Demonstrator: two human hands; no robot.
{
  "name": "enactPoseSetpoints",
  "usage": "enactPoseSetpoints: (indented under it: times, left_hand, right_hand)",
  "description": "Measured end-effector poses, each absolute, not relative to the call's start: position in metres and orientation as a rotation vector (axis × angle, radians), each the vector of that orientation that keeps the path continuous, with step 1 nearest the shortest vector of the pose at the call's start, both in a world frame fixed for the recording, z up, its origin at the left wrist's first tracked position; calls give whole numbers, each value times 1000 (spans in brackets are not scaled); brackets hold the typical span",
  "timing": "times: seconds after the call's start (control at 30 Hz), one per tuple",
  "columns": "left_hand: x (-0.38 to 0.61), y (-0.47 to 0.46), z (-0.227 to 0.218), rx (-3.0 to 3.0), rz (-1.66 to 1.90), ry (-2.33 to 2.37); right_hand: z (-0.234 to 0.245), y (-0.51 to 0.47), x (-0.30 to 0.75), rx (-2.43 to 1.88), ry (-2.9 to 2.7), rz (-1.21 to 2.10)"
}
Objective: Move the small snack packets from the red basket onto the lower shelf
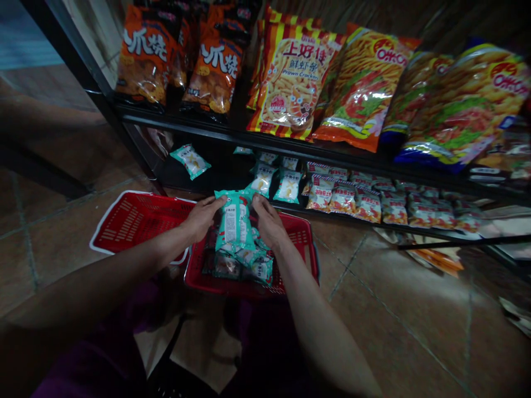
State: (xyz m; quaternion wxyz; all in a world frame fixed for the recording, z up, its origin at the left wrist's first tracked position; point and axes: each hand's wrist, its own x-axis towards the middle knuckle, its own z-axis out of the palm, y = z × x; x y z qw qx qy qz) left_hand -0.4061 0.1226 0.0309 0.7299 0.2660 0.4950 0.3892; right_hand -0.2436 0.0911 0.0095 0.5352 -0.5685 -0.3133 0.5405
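Observation:
Between my two hands is a teal snack bag (235,221), its printed back facing up, above the red basket in front of me. My left hand (206,216) grips its upper left edge. At its upper right corner, my right hand (267,221) has its fingers closed on the bag. Beneath it, several more teal snack bags (259,270) lie piled in the red shopping basket (305,235). On the lower shelf just beyond my hands stand similar teal bags (289,185), and one lies apart to the left.
A second red basket (133,221) sits on the tiled floor at left. The black shelf (215,130) holds orange chip bags (143,58), prawn cracker bags (292,83) and large noodle-snack bags (369,83). Small white-and-orange packs (357,202) line the lower shelf. Packaging lies underneath (440,257) at right.

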Motion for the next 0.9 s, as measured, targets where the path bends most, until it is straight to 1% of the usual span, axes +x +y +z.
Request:
enactPoseSetpoints:
  times: [0.13,0.27,0.67,0.9]
  left_hand:
    - [-409,137,31,423,996,1123]
    - [-409,145,34,351,1110,1147]
    - [-408,148,31,420,1242,1105]
    - [-405,147,30,431,1201,1134]
  right_hand:
    - [18,83,-247,-1334,-715,1517]
    - [27,80,-250,-1264,-695,1616]
    - [16,83,-258,-1250,-450,1588]
    - [12,82,-259,-1253,-390,1544]
